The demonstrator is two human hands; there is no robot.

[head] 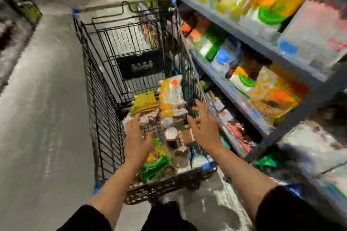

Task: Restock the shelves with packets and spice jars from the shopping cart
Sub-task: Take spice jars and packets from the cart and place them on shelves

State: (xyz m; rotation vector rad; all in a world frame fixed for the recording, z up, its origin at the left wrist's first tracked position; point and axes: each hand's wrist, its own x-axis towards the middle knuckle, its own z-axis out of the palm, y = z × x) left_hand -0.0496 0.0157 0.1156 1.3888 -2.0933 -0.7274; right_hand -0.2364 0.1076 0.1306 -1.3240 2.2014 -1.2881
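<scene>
On the far left, the grey floor [43, 110] of the aisle runs away from the camera, and some dark goods beside it are too blurred to identify. Next comes the black wire shopping cart [97, 103], standing along the aisle with its handle at the far end. Its basket holds the packets and the spice jars.

The left hand [138, 136] reaches forward over the near end of the cart, forearm bare and a dark sleeve pushed up near the elbow. Its fingers are spread and relaxed, and it holds nothing; it hovers just above the goods. Just beyond its fingertips lies a yellow-green packet [143, 104], and beside that a tall orange and white packet [171, 97] stands upright. Between the two hands is a jar with a white lid [171, 134], and nearer to the camera lies a green packet [155, 165].

The right hand [203, 127] is also held over the cart, near its right wall, fingers wide apart and empty.

On the right, the grey shelves [244, 37] carry many colourful packets. Strong motion blur covers the whole picture. White writing on the black panel [141, 65] inside the cart cannot be read, and no label on any packet is legible.
</scene>
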